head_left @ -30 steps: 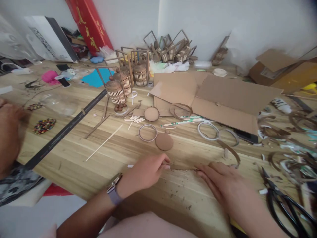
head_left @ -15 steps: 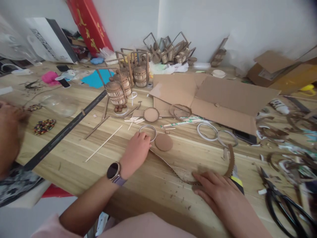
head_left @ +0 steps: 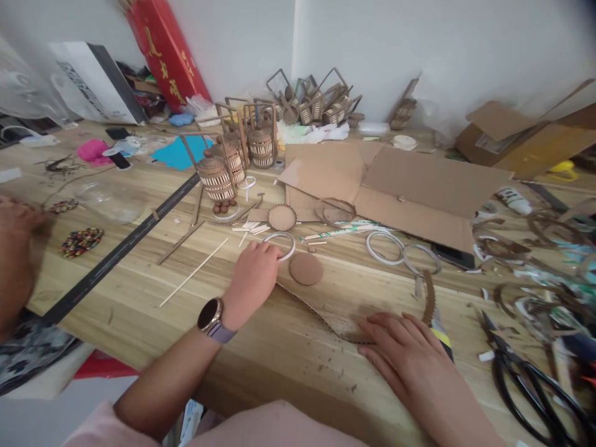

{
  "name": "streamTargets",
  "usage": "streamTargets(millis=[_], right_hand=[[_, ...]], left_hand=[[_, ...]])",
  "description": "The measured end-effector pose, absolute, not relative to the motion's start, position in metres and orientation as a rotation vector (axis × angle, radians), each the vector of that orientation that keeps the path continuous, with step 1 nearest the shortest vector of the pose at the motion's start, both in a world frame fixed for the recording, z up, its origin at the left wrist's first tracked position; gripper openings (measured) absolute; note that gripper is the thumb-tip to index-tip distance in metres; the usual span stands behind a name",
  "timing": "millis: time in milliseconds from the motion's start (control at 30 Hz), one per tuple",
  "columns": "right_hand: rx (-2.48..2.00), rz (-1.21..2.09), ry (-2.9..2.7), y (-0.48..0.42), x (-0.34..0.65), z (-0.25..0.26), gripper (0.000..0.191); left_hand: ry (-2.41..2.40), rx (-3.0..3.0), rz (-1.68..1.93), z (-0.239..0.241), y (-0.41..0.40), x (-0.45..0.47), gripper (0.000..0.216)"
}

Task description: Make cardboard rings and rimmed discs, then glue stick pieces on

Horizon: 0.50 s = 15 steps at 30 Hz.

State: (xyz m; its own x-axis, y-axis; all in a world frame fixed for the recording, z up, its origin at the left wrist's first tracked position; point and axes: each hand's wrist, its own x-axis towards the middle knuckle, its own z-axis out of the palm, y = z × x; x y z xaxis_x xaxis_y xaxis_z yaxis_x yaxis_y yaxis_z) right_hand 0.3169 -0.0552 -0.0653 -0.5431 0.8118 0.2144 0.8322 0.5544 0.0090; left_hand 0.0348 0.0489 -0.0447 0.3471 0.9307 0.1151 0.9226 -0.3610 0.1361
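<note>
My left hand (head_left: 255,273) is closed on one end of a long, narrow corrugated cardboard strip (head_left: 320,318), beside a white ring (head_left: 285,246). The strip stands on edge and bends along the table towards my right hand (head_left: 403,351). There it passes between my thumb and my long, nearly straight fingers. Past that hand a curved, toothed brown piece (head_left: 428,298) rises, and a yellow-and-dark tool (head_left: 441,338) lies partly hidden. A round cardboard disc (head_left: 306,269) lies flat just right of my left hand. Behind it sits a shallow round cardboard tray (head_left: 282,218).
Large scissors (head_left: 521,379) lie at the right among scraps. Flattened cardboard (head_left: 410,183) covers the back middle. Small handled baskets (head_left: 216,180) stand behind at left. A black ruler-like bar (head_left: 116,254) crosses the left side. Another person's hand (head_left: 18,220) rests at the far left.
The view has shifted slightly. Both hands keep nearly the same places on the cardboard strip; nothing has been picked up or let go.
</note>
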Motion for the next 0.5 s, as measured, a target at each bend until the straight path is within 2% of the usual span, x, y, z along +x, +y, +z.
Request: streamTargets(millis=[100,233,367,500], right_hand=[[-1.334,-0.261,-2.494,-0.053,0.306,-0.05,0.033],[-1.248,-0.31,-2.361,-0.05,0.283,-0.033,0.037],[-1.175,0.009,-2.36,-0.053,0.268,-0.028,0.02],[-1.185,0.317,-2.299,-0.059,0.265,-0.027,0.018]], left_hand=[[1.553,2.549,0.425,-0.025,0.033,0.043,0.015],[1.0,2.512,0.469,-0.006,0.006,0.057,0.017],[0.842,2.371,0.517,-0.002,-0.011,0.064,0.016],[0.955,2.229,0.809,-0.014,-0.019,0.065,0.011]])
